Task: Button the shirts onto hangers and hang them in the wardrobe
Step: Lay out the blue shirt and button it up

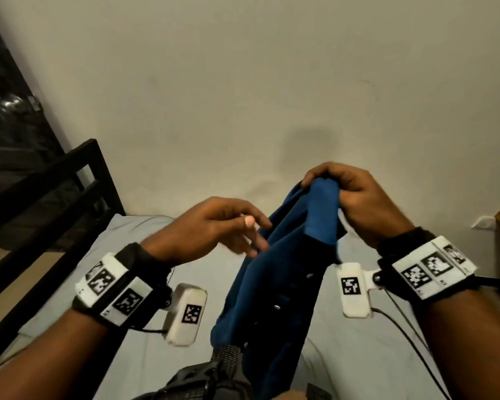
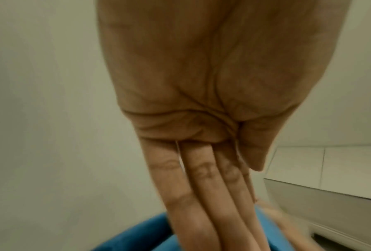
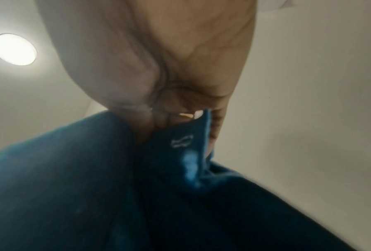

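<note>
Right hand lifts shirt by its top

Right hand [image 1: 355,197] pinches the blue shirt [image 1: 274,287] at its top edge, prob. to let it hang straight over the bed [image 1: 113,255]. A buttonhole [image 3: 181,141] shows by the grip. Left hand [image 1: 214,226], fingers relaxed & holding nothing, reaches toward the fabric. No hanger visible.

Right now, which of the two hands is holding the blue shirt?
The right hand: its fingers are curled round the top of the blue shirt and hold it up. The left hand is open, its fingers straight beside the cloth.
</note>
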